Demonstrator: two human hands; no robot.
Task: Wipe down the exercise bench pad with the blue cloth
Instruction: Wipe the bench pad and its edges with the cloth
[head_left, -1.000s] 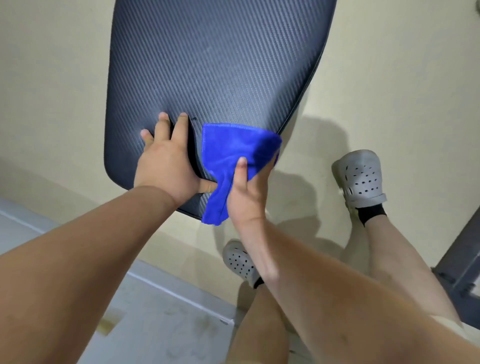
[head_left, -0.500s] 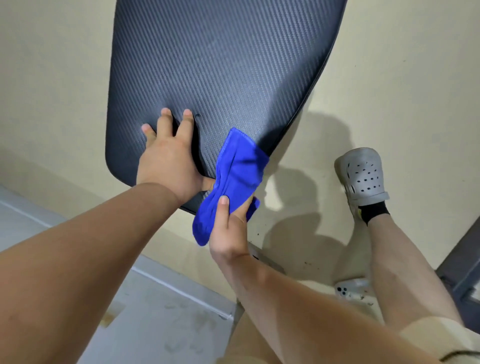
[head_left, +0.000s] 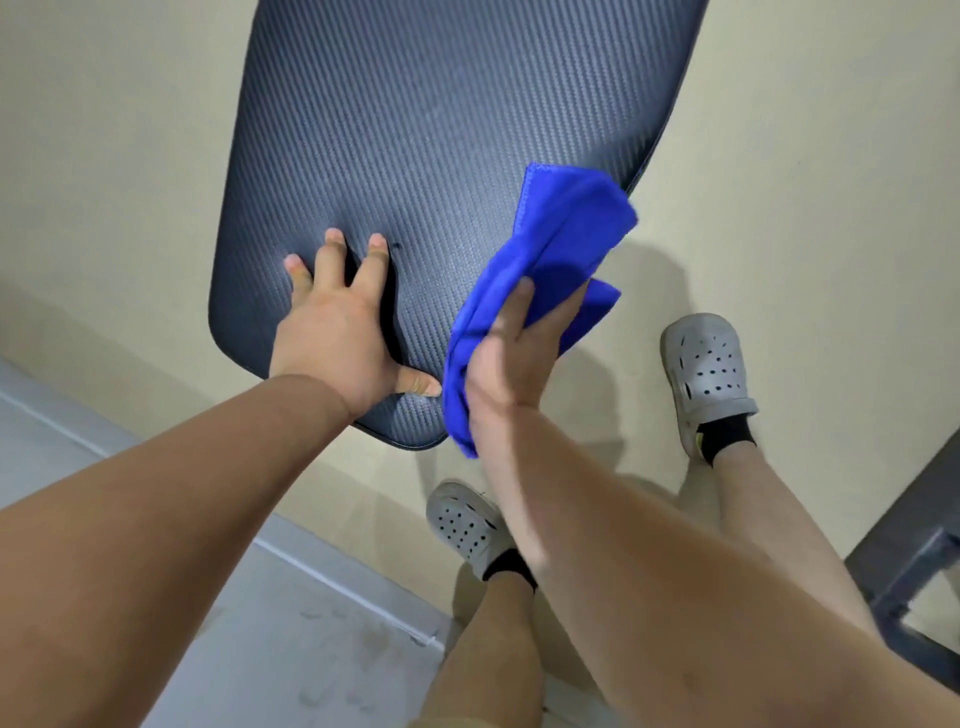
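Blue cloth (head_left: 550, 270), gripped in my right hand (head_left: 511, 364), has swung up the pad (head_left: 441, 130) at frame centre, starting another stroke while my open left hand (head_left: 337, 332) braces.

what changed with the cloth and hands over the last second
The right hand swept the blue cloth down toward the bench pad's near corner, then back up along its right edge. It kept hold of the cloth throughout. The left hand stayed pressed flat on the pad.

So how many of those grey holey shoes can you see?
2. One grey shoe is on the floor right of the bench pad; the other grey shoe is below its near corner, partly behind the right forearm.
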